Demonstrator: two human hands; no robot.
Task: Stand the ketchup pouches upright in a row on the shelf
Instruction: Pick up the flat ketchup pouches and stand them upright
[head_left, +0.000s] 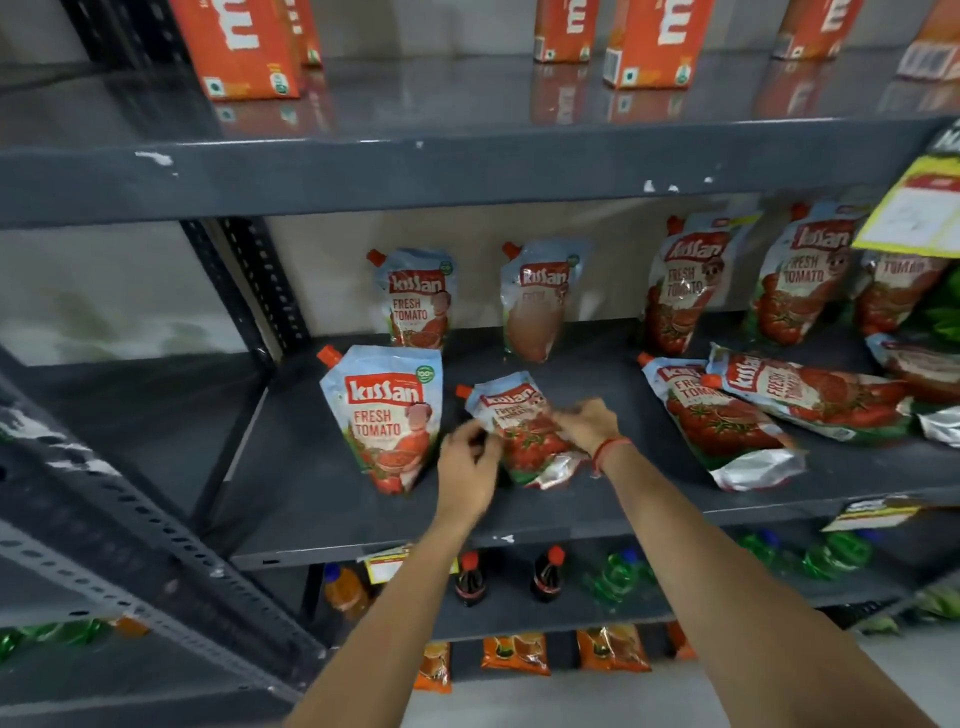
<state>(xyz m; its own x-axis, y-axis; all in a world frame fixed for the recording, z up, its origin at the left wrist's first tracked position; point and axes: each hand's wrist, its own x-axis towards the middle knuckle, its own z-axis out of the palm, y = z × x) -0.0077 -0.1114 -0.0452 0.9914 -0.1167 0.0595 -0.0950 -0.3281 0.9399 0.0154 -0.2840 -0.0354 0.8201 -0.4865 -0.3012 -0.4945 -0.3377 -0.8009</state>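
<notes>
Pouch in hand (524, 431): small ketchup pouch, tilted, cap up-left, foil base down-right; it sits mid-shelf just right of the front-left standing pouch (387, 415); base looks crumpled, prob. not spread yet.
Left hand (467, 457): your fingers pinch the pouch's lower-left edge; blurred, so exact grip is hard to read.
Right hand (587, 423): closed on the pouch's right side, thumb over the front; red thread at the wrist.
Step, as I judge it: you're righting this pouch to stand it beside the front-left one; not yet upright.
How to do it well: flatten the foil gusset w/ your left fingers first; press the base onto the shelf (322, 499) so it spreads; keep your right hand high near the cap to steady it; face the label fwd, cap same side as its neighbour; let go slowly, top last; if it leans, re-seat the base rather than prop it.
Row so far: two upright at the back (418, 299) (537, 301); more upright at back right (680, 283) (800, 275).
Left to do: two pouches lying flat to the right (717, 421) (810, 395), overlapping; more partly cut off at the right edge.
Risk: soft pouch, contents slump; likely to topple fwd if the base isn't flat; keep it clear of the shelf's front lip.
Around: orange cartons (239, 47) on the shelf above; bottles (470, 577) below; not your concern.
</notes>
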